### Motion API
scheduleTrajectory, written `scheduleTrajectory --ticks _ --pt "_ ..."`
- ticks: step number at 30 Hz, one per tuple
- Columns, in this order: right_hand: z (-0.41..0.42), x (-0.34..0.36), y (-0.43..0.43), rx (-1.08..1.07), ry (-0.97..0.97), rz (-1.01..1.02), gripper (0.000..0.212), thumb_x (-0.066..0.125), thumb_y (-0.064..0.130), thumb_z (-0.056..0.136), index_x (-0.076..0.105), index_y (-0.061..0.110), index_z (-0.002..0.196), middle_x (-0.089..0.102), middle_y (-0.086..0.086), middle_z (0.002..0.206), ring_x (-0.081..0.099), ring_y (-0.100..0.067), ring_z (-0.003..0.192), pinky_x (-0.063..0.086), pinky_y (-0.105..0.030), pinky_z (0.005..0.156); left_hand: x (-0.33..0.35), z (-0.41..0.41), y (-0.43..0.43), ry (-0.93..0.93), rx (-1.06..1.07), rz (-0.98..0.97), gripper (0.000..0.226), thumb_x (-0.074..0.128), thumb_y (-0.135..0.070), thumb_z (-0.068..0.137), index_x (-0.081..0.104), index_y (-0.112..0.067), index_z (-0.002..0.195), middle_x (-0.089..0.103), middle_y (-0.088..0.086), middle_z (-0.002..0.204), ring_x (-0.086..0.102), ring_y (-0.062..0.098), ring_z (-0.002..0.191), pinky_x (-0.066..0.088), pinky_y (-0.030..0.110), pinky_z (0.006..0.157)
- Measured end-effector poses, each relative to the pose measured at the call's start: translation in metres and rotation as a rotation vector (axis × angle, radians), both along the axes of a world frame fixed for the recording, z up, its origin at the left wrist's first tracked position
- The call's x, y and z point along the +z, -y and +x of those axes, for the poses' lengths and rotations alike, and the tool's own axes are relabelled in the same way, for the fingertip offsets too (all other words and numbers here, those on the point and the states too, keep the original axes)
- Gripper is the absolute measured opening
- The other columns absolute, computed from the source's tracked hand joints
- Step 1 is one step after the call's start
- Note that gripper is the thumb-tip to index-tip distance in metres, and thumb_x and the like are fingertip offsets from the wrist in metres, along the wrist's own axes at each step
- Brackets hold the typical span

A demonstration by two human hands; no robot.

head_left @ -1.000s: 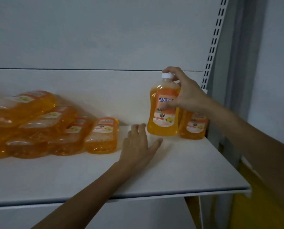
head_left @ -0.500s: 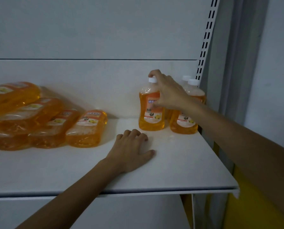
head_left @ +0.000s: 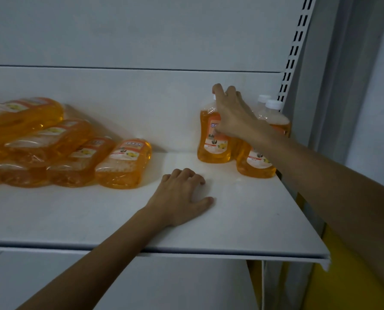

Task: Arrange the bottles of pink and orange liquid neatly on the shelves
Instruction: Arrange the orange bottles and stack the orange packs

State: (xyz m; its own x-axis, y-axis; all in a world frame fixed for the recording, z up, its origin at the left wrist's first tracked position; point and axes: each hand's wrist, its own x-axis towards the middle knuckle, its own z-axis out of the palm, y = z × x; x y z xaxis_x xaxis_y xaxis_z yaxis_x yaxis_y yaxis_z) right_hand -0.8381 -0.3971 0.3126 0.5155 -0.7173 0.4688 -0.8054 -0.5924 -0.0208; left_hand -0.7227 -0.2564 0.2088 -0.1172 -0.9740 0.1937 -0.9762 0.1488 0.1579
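Observation:
An upright bottle of orange liquid (head_left: 212,144) stands at the back of the white shelf (head_left: 242,220), against the back panel. My right hand (head_left: 233,115) grips its neck and upper body, hiding the cap. Two more upright orange bottles stand to its right, one in front (head_left: 259,162) and one behind (head_left: 262,101) showing mostly its white cap. My left hand (head_left: 182,198) rests on the shelf in front, fingers loosely curled, holding nothing. Several orange bottles (head_left: 124,164) lie on their sides in a pile at the left.
A slotted shelf upright (head_left: 295,50) runs down the right rear corner. The shelf's right edge ends near something yellow (head_left: 334,283) below. Bare shelf surface lies between the lying pile and the upright bottles.
My right hand carried the orange bottle back and set it down upright against the back panel, left of the other two. My left hand's fingers curled on the shelf.

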Motion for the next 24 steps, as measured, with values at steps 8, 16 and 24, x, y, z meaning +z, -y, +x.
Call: scheduleTrajectory --ticks 8,16,24 --pt "0.012 -0.001 -0.030 0.115 0.021 -0.280 0.069 0.066 0.026 0.085 0.034 0.005 0.142 0.030 -0.018 0.149 0.027 -0.033 0.137 0.033 -0.038 0.107 0.007 0.016 -0.005 -0.087 0.034 -0.143 0.042 0.048 -0.047 0.091 0.051 -0.024 0.127 0.046 -0.002 0.136 0.040 0.016 0.124 0.030 0.030 0.103" --pt "0.092 -0.019 -0.042 0.238 0.264 0.283 0.051 0.061 0.040 0.088 0.049 0.014 0.130 0.056 -0.007 0.126 0.053 -0.022 0.114 0.044 -0.035 0.095 0.030 0.108 -0.031 -0.019 0.170 -0.321 0.044 0.059 -0.039 0.086 0.055 -0.014 0.122 0.052 0.009 0.130 0.046 0.029 0.120 0.038 0.038 0.096" --pt "0.157 -0.064 -0.034 0.098 0.270 0.763 0.069 0.050 0.071 0.079 0.058 0.015 0.118 0.062 -0.008 0.118 0.059 -0.024 0.101 0.042 -0.027 0.074 0.009 0.132 -0.046 0.174 0.195 -0.276 0.062 0.046 -0.045 0.093 0.031 -0.013 0.143 0.030 0.013 0.151 0.028 0.030 0.139 0.019 0.040 0.114"
